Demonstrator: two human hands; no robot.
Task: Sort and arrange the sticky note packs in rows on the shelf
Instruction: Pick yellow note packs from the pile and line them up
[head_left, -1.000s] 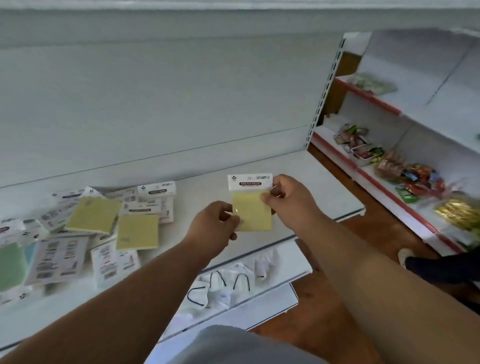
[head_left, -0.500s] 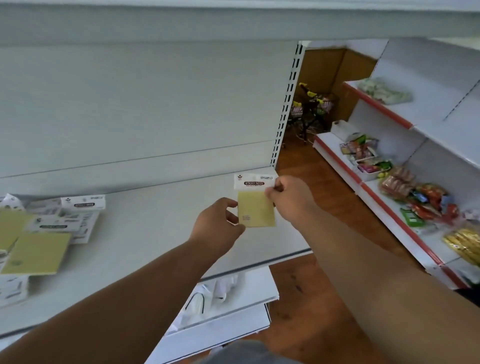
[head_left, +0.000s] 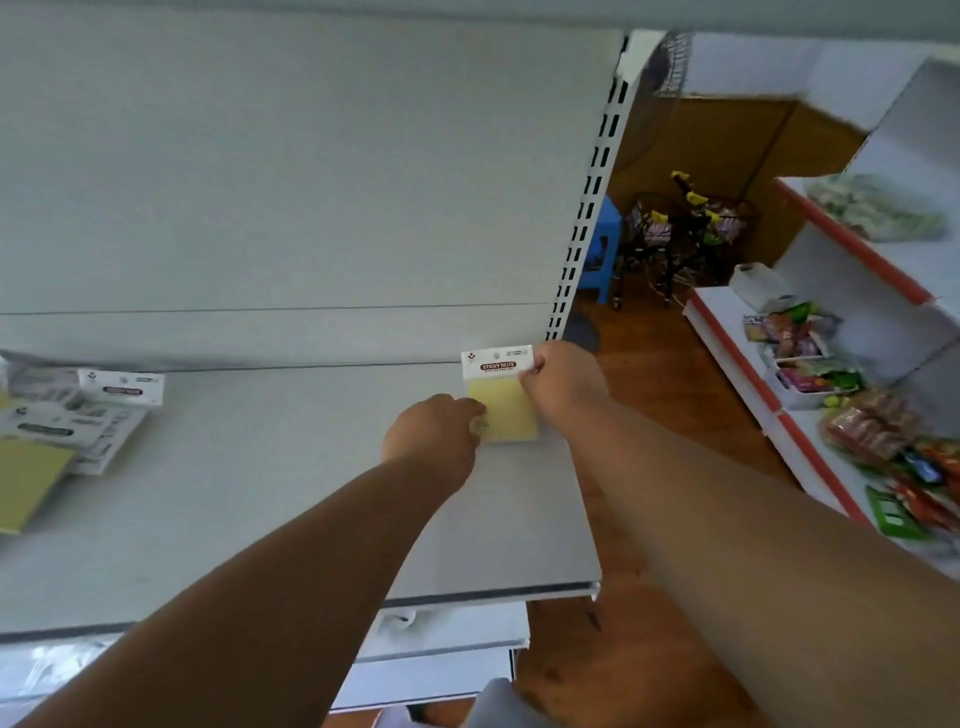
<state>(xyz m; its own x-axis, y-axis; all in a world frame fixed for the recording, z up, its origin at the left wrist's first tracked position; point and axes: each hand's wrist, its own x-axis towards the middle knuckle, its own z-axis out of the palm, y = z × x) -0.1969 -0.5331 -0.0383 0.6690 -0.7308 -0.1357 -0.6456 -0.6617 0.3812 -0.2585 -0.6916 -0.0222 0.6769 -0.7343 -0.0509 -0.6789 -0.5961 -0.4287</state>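
Yellow sticky note pack at centre frame, far right of shelf | right hand pinches its header, left hand fingertips on its left edge | no row visible yet | loose pile at left edge unsorted; most work remains

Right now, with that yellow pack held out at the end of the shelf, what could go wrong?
The sticky note pack sits close to the shelf's right end, so it might slip off onto the floor. The right hand pinches only its card header, a thin grip. The loose pile lies far left, so rows may start uneven.
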